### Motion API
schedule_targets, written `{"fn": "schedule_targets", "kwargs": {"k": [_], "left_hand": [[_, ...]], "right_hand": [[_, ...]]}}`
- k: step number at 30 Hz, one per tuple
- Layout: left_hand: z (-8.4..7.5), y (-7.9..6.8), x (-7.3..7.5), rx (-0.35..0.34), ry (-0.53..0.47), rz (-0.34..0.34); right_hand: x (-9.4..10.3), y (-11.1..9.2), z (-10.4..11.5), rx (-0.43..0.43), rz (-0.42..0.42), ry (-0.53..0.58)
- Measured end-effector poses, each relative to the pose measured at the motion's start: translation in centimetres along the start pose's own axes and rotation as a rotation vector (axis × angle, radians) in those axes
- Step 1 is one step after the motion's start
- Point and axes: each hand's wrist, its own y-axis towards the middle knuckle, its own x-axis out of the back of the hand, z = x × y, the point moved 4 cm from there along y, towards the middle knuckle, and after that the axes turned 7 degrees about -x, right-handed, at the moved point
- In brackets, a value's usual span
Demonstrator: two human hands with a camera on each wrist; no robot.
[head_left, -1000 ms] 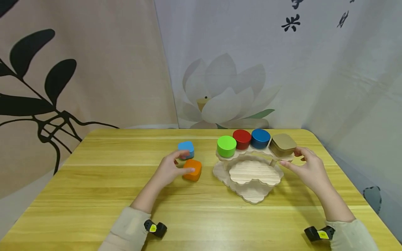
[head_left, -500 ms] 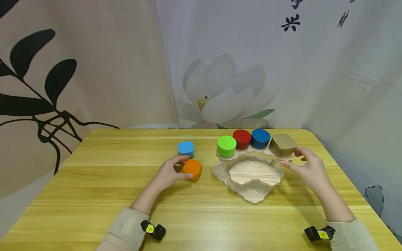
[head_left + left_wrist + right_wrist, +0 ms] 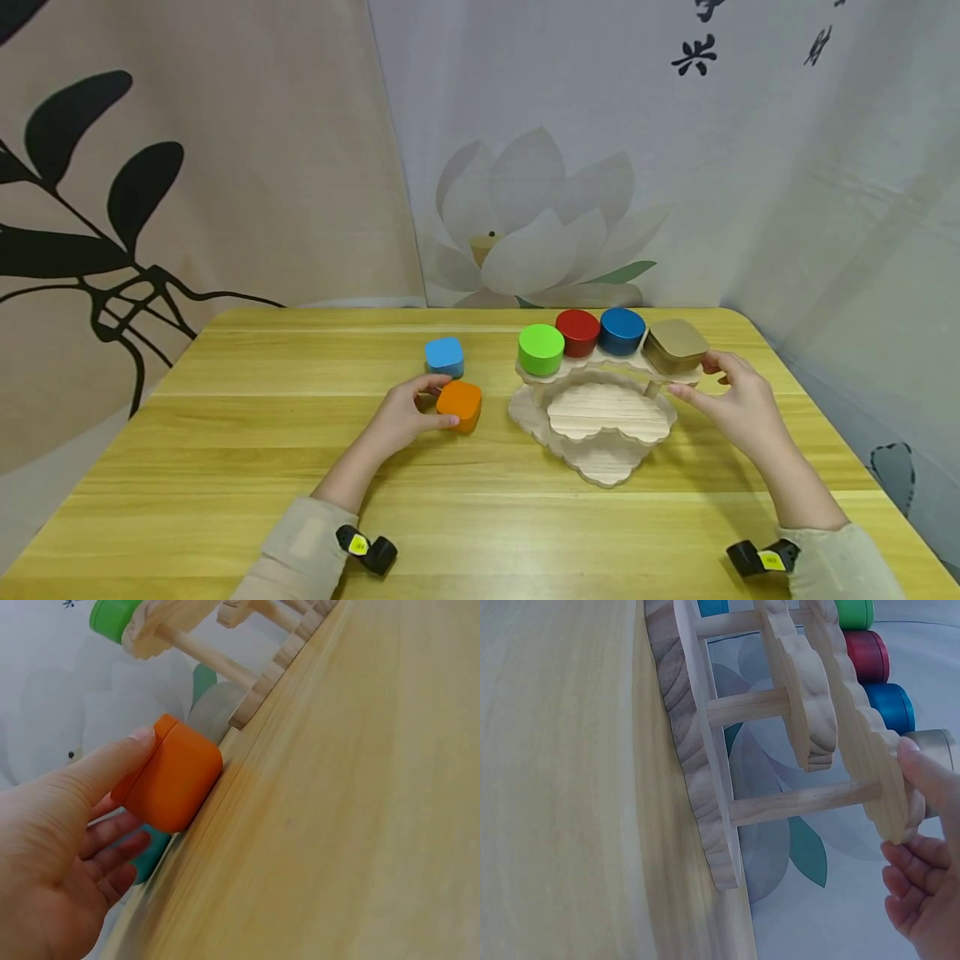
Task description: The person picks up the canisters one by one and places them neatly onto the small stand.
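My left hand [image 3: 405, 410] pinches a small orange lidded tin [image 3: 459, 406] with rounded corners, thumb on the near side, fingers behind. In the left wrist view the tin [image 3: 176, 776] shows a lid seam, its base right at the tabletop. Just behind it sits a light blue tin [image 3: 446, 357] of the same shape. My right hand [image 3: 738, 404] pinches the right end of the upper shelf [image 3: 889, 787] of a tiered wooden stand [image 3: 611, 412] with scalloped edges. On that shelf stand a green round tin [image 3: 541, 350], a red one [image 3: 577, 333], a dark blue one [image 3: 622, 332] and a gold square one [image 3: 677, 346].
The stand's lower shelf [image 3: 607, 410] and base [image 3: 606, 475] are bare wood, joined by dowels [image 3: 806, 802]. A wooden table [image 3: 225, 433] carries everything. A printed curtain [image 3: 300, 167] hangs behind its far edge.
My left hand has come back slightly from over the light blue tin and its fingers have closed around the orange tin. The right hand and the stand have stayed put.
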Motion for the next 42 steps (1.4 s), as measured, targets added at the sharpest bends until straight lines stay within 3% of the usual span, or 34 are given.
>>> {"fn": "schedule_targets", "kwargs": {"k": [9,15,23,34,42], "left_hand": [[-0.3,-0.2,0.1,-0.004,0.026,-0.013],[-1.1,-0.3,0.1,-0.05,0.035,-0.025],[-3.1,-0.3,-0.2,-0.141,0.024,-0.044],[-6.0,-0.7,-1.3,-0.155,-0.017,-0.039],[-8.4,-1.2,-2.6,-0.209,-0.051,-0.022]], "right_hand": [[0.0,0.0,-0.1,0.003,-0.003,-0.004],[0.0,0.0,-0.1,0.001,-0.003,0.006],[-0.1,0.1,0.0,0.008,-0.005,0.008],[-0.1,0.1,0.1,0.013,-0.001,0.016],[-0.2,0.1,-0.1,0.019,-0.008,0.012]]}}
